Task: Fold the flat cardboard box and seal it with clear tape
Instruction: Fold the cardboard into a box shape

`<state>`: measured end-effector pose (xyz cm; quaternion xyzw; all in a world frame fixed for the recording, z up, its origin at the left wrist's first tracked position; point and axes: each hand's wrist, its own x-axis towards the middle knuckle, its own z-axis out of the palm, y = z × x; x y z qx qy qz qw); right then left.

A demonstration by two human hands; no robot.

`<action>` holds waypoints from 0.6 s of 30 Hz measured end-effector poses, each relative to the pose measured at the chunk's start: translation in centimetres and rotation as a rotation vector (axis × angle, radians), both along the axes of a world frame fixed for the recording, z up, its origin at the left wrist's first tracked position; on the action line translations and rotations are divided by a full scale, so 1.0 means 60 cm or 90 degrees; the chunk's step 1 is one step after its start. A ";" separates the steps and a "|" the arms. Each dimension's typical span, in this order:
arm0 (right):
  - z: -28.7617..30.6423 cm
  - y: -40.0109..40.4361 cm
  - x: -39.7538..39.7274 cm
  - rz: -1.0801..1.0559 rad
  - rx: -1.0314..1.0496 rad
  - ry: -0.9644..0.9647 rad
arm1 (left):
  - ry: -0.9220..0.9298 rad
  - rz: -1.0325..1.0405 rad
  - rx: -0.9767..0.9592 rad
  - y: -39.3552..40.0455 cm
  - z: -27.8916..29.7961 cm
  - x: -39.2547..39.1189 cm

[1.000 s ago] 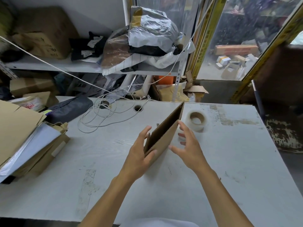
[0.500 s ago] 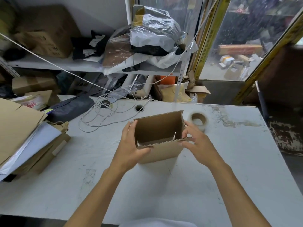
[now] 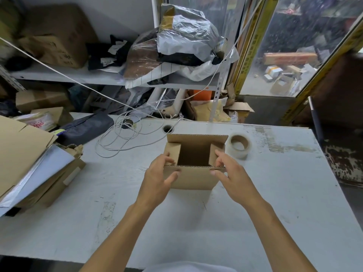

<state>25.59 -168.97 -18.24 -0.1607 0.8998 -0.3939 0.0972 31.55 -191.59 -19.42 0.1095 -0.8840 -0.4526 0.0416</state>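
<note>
The box (image 3: 193,163) stands opened into a square tube on the counter (image 3: 275,193), right in front of the person, its open end up. Two short side flaps are tipped inward; the near and far long flaps stand upright. Inside, only bare cardboard shows, and it looks empty, though the very bottom is too dark to be sure.

The left hand (image 3: 159,175) cups the box's near left corner, fingers spread and loose against the wall and the left flap. The right hand (image 3: 233,175) is likewise spread, fingertips on the right flap and the near edge. Neither is clenched; both press lightly rather than grip.

Thin corrugated card like this should be light and fairly stiff along the walls but springy at the creases, so flaps will likely lift again unless held down. It is best taken at the corners or flap edges, since a hard squeeze mid-wall would probably buckle it.

The roll of clear tape (image 3: 238,146) lies flat just beside the box's far right corner.
</note>
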 end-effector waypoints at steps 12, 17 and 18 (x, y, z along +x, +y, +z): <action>-0.028 0.001 -0.020 -0.136 -0.091 -0.066 | 0.014 0.080 0.000 -0.015 -0.015 -0.037; -0.044 -0.005 -0.037 -0.140 -0.045 0.025 | -0.004 0.064 -0.018 -0.017 -0.011 -0.057; -0.042 -0.006 -0.043 -0.141 -0.053 0.020 | -0.011 0.044 -0.028 -0.020 -0.006 -0.062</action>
